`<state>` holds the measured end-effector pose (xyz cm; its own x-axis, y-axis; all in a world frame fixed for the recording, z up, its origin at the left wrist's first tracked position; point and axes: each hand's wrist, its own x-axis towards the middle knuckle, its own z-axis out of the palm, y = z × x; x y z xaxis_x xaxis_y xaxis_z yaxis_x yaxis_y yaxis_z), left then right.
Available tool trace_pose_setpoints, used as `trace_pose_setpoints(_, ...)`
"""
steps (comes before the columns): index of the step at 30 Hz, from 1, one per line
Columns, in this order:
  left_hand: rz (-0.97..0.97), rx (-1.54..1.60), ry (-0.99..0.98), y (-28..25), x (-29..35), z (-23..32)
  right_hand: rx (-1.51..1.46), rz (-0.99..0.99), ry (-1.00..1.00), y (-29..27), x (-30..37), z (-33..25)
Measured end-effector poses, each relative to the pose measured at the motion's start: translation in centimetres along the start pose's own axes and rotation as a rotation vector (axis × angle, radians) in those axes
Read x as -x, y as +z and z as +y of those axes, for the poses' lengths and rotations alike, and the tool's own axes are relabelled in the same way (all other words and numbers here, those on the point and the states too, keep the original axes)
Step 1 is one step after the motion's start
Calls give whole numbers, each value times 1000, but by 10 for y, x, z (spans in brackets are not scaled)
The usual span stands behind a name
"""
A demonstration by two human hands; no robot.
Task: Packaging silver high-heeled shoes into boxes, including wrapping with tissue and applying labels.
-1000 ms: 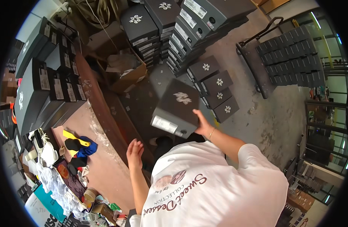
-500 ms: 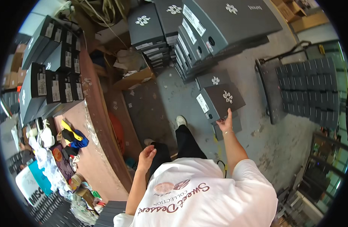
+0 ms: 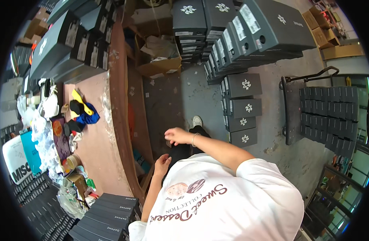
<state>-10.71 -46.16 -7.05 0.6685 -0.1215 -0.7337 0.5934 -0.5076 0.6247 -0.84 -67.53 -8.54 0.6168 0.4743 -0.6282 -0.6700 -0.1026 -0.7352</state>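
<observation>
My right hand [image 3: 178, 136] reaches across in front of my body toward the left, its fingers half curled and loosely apart. I see nothing held in it. A thin bracelet circles that wrist. Close to my waist, my left hand [image 3: 162, 164] hangs relaxed with bent fingers, also with no object showing in it. To the right, dark grey shoe boxes with a white flower-like print stand on the floor; the top one [image 3: 248, 107] lies on other boxes, apart from both hands. The workbench [image 3: 98, 148] is the nearest surface on my left.
More shoe boxes [image 3: 52, 52] are piled on the bench, beside a yellow scraper [image 3: 82, 100] and a blue cloth [image 3: 92, 116]. Tall shoe-box stacks [image 3: 273, 30] rise ahead. An open carton [image 3: 162, 68] sits left of them. A loaded trolley [image 3: 291, 108] stands at right.
My right hand has let go of the shoe box, which now rests on the floor stack, and has swung left across my body. The view has turned toward the bench.
</observation>
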Motion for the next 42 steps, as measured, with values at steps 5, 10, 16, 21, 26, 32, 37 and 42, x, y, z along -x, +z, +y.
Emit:
trace_pose_setpoints(5, 111, 394, -270, -13, 30, -81, 586, -166, -158, 59, 13, 38)
trace_pose_setpoints(10, 228, 672, -419, -16, 69, -165, 806, -263, -15, 48, 7, 58)
trace_pose_setpoints(16, 492, 924, -180, -78, 94, -70, 657, -300, 49, 59, -46, -20)
trace_pose_setpoints(21, 827, 709, 634, -157, 196, 92, 752, -588, -57, 113, -92, -137)
trace_pose_setpoints(26, 1074, -165, 1035, -130, 349, 244, 947, -976, -503, 172, -108, -241)
trace_pose_setpoints(32, 1372, -589, 1196, -53, 379, 336, 1009, -1243, -1049, 290, 34, -341)
trace_pose_setpoints(37, 1673, -701, 1012, -9, 391, 333, 774, -1399, -1621, 367, 176, -358)
trace_pose_setpoints(42, 1986, -652, 1071, 26, 429, 310, 714, -1079, -2276, 445, 270, -363)
